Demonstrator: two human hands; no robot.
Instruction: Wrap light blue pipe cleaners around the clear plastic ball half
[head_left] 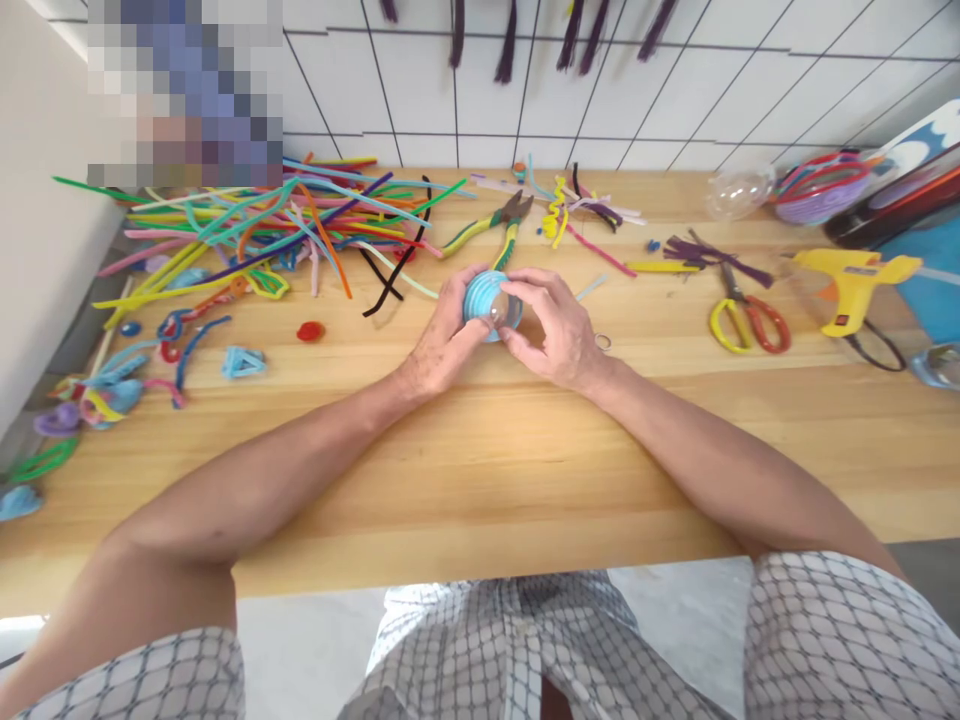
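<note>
Between both hands, above the middle of the wooden table, is a clear ball wound with light blue pipe cleaner [484, 292]. My left hand [448, 338] grips its left side, thumb lying across the front. From the right, the curved fingers and thumb of my right hand [556, 325] hold the bare, see-through part. The fingers partly cover the ball, and its underside is hidden. Just behind it lie pliers [491, 228] with yellow and green handles. A small ring [602, 342] rests beside my right wrist.
A heap of coloured pipe cleaners [300, 225] spreads at the back left, with small twisted pieces such as a blue triangle [244, 362] in front. To the right lie scissors [746, 318], a yellow glue gun [847, 285] and another clear ball [741, 190]. The table [480, 480] meets a tiled wall.
</note>
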